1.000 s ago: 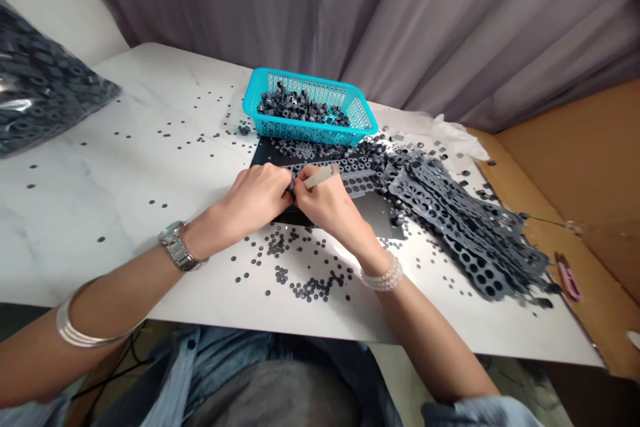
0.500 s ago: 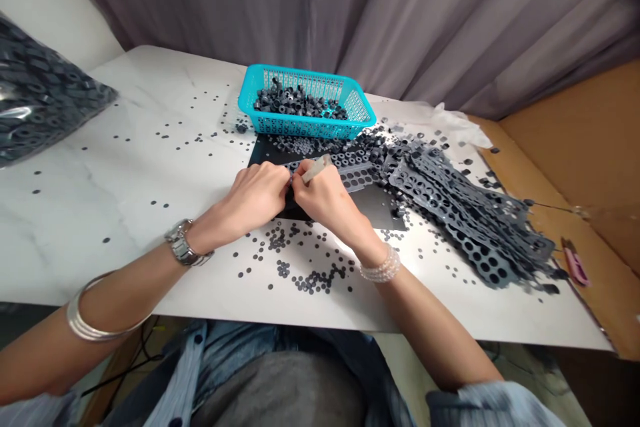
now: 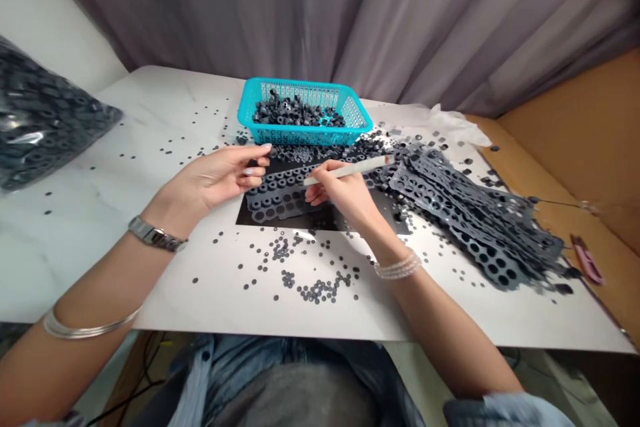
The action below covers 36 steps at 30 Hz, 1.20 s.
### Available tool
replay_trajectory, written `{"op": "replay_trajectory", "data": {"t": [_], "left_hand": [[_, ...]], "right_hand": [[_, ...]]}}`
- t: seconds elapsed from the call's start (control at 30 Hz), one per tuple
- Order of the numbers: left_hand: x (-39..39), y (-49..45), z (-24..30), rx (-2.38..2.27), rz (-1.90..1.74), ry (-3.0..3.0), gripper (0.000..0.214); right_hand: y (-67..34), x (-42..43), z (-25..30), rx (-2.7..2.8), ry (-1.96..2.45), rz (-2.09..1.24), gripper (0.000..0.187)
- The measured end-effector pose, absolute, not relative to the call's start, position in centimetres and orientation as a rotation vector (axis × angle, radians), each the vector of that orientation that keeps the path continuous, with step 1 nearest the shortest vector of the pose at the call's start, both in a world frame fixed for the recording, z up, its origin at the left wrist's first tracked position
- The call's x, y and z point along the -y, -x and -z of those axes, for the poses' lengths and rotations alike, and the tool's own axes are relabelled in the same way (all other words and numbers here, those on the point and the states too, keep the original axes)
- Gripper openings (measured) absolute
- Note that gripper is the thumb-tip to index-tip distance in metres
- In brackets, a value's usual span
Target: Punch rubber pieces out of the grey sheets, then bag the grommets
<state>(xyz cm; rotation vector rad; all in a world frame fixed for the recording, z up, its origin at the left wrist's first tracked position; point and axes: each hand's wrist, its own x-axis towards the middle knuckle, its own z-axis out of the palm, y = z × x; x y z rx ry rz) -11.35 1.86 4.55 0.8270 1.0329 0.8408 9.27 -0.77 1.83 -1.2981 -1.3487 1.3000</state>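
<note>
My right hand [image 3: 345, 193] grips a pale, slim stick [image 3: 363, 165] with a reddish mark at its far end. Its narrow end points left, over a dark sheet strip [image 3: 265, 202] with rows of ring-shaped pieces and round holes. That strip lies on a black mat [image 3: 387, 217]. My left hand [image 3: 220, 173] is raised off the strip's left end, fingers apart and slightly curled. I cannot make out any piece between its fingertips. Behind both hands stands a turquoise basket [image 3: 305, 132] holding many small dark rings [image 3: 293, 110].
A heap of punched dark sheets [image 3: 465, 220] lies to the right. Small black discs [image 3: 320, 290] are scattered on the white table [image 3: 165, 293]. A clear bag of dark pieces [image 3: 50, 120] sits at left. Cardboard [image 3: 575, 120] and a pink-handled cutter [image 3: 589, 263] are at right.
My hands have come apart. The left has lifted away to the left, uncovering the strip's end; the right has shifted slightly right, its stick now tilted lower and showing more of its length.
</note>
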Motion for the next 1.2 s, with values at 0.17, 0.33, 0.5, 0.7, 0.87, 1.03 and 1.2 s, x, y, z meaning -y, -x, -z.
{"op": "replay_trajectory", "data": {"t": [0.17,0.33,0.5,0.7,0.87,1.03,1.2], "left_hand": [[-1.8,11.0,-4.6,-1.019,-0.868,-0.659,0.006],[-1.8,10.9,-4.5,-0.939,-0.881,-0.615,0.001],[-1.6,11.2,-4.8,-0.85,-0.861,-0.524,0.017],[-1.4,10.9,-4.6,-0.927,-0.869,-0.743,0.006],[-0.7,10.5,-4.7,-1.201,-0.628,-1.38,0.018],[0.5,10.5,-5.3,-1.553,-0.408,-2.145,0.022],[1.5,10.1,-4.8,-1.529,-0.263,-2.33,0.024]], "right_hand": [[-9.2,0.8,-2.3,1.256,1.271,-1.316,0.01],[-8.9,1.0,-2.2,1.245,1.259,-1.343,0.01],[-8.2,1.6,-2.2,1.349,1.274,-1.313,0.011],[-7.5,2.2,-1.3,1.639,1.286,-1.148,0.017],[-7.3,2.2,-0.9,1.767,1.316,-1.064,0.017],[-7.3,2.2,-1.0,1.801,1.326,-1.045,0.018],[-7.3,2.2,-1.1,1.819,1.332,-1.033,0.018]]}}
